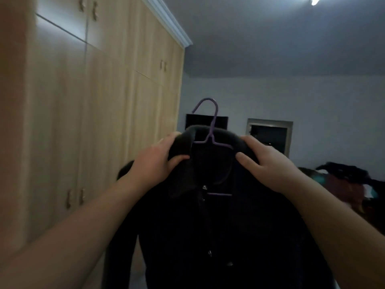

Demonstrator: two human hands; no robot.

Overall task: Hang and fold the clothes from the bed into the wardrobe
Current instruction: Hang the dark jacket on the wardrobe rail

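Note:
A black collared jacket (208, 236) with an XL label hangs in front of me on a purple hanger (210, 126), whose hook points up and left. My left hand (154, 161) grips the left side of the collar, thumb curled under the fabric. My right hand (268, 163) grips the right side of the collar and shoulder. The lower part of the jacket runs out of view at the bottom. A tall light-wood wardrobe (104, 122) with its doors closed fills the left side.
A pile of dark and reddish clothes (343, 184) lies on the bed at the right. On the far grey wall are a dark screen (206, 122) and a small framed opening (270, 136). A ceiling light (314, 0) glows at top right.

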